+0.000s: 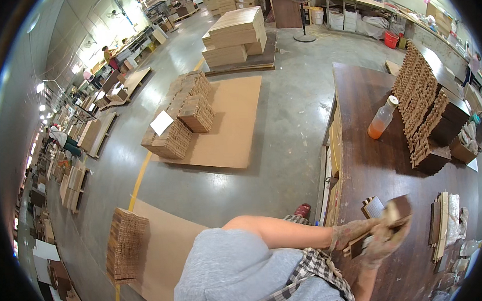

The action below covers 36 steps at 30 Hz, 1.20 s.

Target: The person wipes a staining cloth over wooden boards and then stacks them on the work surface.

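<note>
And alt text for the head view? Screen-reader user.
A gloved right hand holds a blurred brown piece over a dark table, the gloved left hand close beside it. Beyond stand a bottle with orange liquid and stacked brown pieces; more stacks rest on brown sheets on the workshop floor.

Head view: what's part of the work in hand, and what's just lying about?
In the work:
- left hand and right hand, both gloved
- brown piece, in the right hand, blurred
- table, below the hands
- notched stack on it, probably

Apparently lying about:
- bottle with orange liquid, on the table
- red bucket, farther back
</note>
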Available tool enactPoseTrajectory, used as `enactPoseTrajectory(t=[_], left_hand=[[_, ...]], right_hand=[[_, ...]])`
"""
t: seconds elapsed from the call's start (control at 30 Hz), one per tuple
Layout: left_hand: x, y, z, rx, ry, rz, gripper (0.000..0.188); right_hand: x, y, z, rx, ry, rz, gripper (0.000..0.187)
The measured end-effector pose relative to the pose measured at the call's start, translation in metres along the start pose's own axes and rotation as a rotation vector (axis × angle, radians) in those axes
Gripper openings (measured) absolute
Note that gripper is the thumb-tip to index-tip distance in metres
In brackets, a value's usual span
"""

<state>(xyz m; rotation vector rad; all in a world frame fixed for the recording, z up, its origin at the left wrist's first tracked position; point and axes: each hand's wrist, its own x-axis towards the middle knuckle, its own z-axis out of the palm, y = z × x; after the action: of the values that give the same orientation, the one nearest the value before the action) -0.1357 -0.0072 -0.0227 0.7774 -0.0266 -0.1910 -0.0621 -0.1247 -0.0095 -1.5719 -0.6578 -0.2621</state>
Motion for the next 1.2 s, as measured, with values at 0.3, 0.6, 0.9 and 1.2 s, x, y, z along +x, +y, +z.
enactPoseTrajectory(t=[0.3, 0.6, 0.9, 1.2], left_hand=[[0.012, 0.05, -0.069, -0.495, -0.185, -0.031, 0.058], [0.032, 0.075, -0.033, -0.381, 0.02, 0.046, 0.067], [0.046, 0.094, -0.029, -0.253, 0.105, -0.011, 0.066], [0.043, 0.104, -0.039, -0.314, 0.285, 0.044, 0.059]], right_hand=[[-0.01, -0.048, -0.026, 0.201, -0.015, 0.38, 0.061], [0.004, -0.083, -0.035, -0.503, -0.333, 0.016, 0.051], [0.012, -0.082, -0.028, -0.764, -0.29, -0.009, 0.049], [0.021, -0.063, -0.004, -0.572, -0.301, 0.104, 0.043]])
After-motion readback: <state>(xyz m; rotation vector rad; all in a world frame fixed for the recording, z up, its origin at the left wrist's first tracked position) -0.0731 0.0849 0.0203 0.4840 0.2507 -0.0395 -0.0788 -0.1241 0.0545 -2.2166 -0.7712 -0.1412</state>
